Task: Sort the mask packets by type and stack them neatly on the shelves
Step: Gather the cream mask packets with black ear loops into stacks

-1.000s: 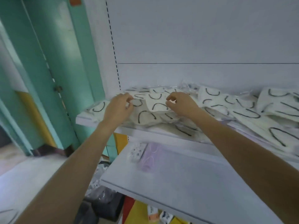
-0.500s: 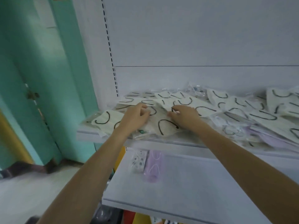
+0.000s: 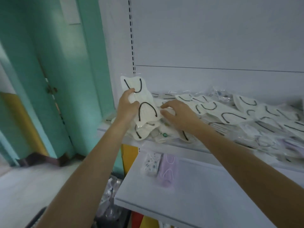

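**Gathering the white packets: one lifted, the next being sought**

The left grip (image 3: 129, 106) pinches a white mask packet (image 3: 134, 85), thumb across its front, and holds it upright above the left end of the heap (image 3: 230, 112). The right grip (image 3: 178, 115) is spread and holds nothing. It hovers just beside the left, low over the heap on the upper shelf (image 3: 164, 145).

I judge this to be the gathering step for the white, black-looped type. Next the right grip needs a matching packet from beneath it, laid squarely against the held one.

- **In the left grip:** one packet that I can make out.
- **In the heap:** too many overlapping packets to count.
- **On the lower shelf (image 3: 213, 195), below both grips:** two, a patterned packet (image 3: 151, 163) and a lilac packet (image 3: 167, 172).
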### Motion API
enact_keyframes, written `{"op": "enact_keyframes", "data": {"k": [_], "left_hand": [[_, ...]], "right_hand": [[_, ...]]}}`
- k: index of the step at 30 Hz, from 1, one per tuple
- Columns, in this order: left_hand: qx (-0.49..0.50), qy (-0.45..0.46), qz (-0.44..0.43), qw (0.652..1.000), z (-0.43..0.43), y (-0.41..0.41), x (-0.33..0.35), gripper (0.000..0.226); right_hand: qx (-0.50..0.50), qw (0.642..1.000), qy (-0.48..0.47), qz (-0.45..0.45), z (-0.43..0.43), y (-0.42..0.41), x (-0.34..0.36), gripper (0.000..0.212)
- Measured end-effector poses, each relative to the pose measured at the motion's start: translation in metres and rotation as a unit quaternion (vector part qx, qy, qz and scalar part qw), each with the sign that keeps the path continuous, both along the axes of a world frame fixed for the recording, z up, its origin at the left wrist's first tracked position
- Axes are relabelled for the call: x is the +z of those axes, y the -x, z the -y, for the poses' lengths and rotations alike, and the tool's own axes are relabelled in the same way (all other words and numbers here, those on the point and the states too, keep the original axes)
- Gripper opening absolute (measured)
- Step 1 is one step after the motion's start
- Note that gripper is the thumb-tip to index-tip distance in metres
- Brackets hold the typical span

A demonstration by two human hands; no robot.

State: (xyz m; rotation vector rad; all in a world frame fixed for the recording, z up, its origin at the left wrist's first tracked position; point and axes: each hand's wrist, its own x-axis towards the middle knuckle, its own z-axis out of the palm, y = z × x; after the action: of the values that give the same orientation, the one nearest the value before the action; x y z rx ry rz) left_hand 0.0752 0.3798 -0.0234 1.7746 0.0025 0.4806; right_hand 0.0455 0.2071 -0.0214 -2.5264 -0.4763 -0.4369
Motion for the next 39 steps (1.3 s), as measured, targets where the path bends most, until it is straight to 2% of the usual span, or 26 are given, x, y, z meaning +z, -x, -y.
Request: {"op": "enact_keyframes", "data": {"k": [2,4,7,8,10,12,16,18,20,23,25,27,29,31,32,36,37,39], "left_hand": [[0.021,0.0,-0.002,1.0,-0.018,0.002,-0.003,0.056],[0.031,0.001,0.002,1.0,-0.033,0.005,-0.008,0.055],[0.07,-0.014,0.005,0.997,-0.054,0.008,-0.015,0.053],[0.083,-0.015,0.006,0.996,-0.06,0.008,-0.017,0.053],[0.103,-0.006,0.013,0.995,-0.074,0.009,-0.02,0.051],[0.117,0.012,0.022,0.993,-0.083,0.013,-0.022,0.05],[0.152,0.068,0.062,0.984,-0.093,0.018,-0.023,0.047],[0.152,0.108,0.071,0.98,-0.095,0.019,-0.023,0.044],[0.125,0.145,0.07,0.979,-0.092,0.022,-0.024,0.039],[0.098,0.155,0.078,0.98,-0.079,0.028,-0.024,0.03],[0.066,0.153,0.058,0.984,-0.068,0.028,-0.022,0.027],[0.006,0.145,0.015,0.989,-0.056,0.024,-0.021,0.029],[-0.053,0.14,-0.012,0.989,-0.042,0.022,-0.02,0.035],[-0.064,0.108,-0.03,0.992,-0.031,0.021,-0.02,0.044],[-0.055,0.093,-0.03,0.994,-0.027,0.02,-0.021,0.042],[-0.038,0.085,-0.008,0.996,-0.026,0.014,-0.026,0.048],[-0.036,0.083,-0.004,0.996,-0.027,0.012,-0.026,0.052],[-0.026,0.08,-0.002,0.996,-0.028,0.013,-0.025,0.059]], "right_hand": [[0.008,0.999,0.032,-0.008,-0.013,-0.006,-0.001,0.036],[0.032,0.996,0.084,-0.022,-0.029,-0.009,-0.003,0.048],[0.079,0.967,0.239,-0.037,-0.049,-0.012,-0.017,0.07],[0.085,0.956,0.277,-0.038,-0.053,-0.014,-0.023,0.069],[0.092,0.956,0.276,-0.026,-0.057,-0.018,-0.033,0.054],[0.091,0.97,0.225,-0.025,-0.059,-0.021,-0.037,0.041],[0.058,0.979,0.19,-0.045,-0.066,-0.02,-0.035,0.033],[0.051,0.994,0.061,-0.07,-0.068,-0.017,-0.027,0.027],[0.029,0.994,-0.086,-0.065,-0.069,-0.014,-0.018,0.031],[-0.003,0.966,-0.258,-0.014,-0.071,-0.011,-0.012,0.034],[0.013,0.95,-0.311,0.004,-0.074,-0.004,-0.008,0.031],[0.052,0.963,-0.263,0.003,-0.077,0.006,-0.004,0.023],[0.09,0.982,-0.168,-0.015,-0.077,0.013,-0.003,0.025],[0.116,0.987,-0.1,-0.048,-0.075,0.013,-0.005,0.029],[0.112,0.988,-0.086,-0.057,-0.073,0.01,-0.007,0.031],[-0.003,0.991,-0.133,-0.011,-0.048,-0.022,0.003,0.031],[-0.03,0.993,-0.11,0.0,-0.039,-0.034,0.005,0.032],[-0.106,0.993,0.023,-0.043,-0.02,-0.058,0.005,0.044]]}}
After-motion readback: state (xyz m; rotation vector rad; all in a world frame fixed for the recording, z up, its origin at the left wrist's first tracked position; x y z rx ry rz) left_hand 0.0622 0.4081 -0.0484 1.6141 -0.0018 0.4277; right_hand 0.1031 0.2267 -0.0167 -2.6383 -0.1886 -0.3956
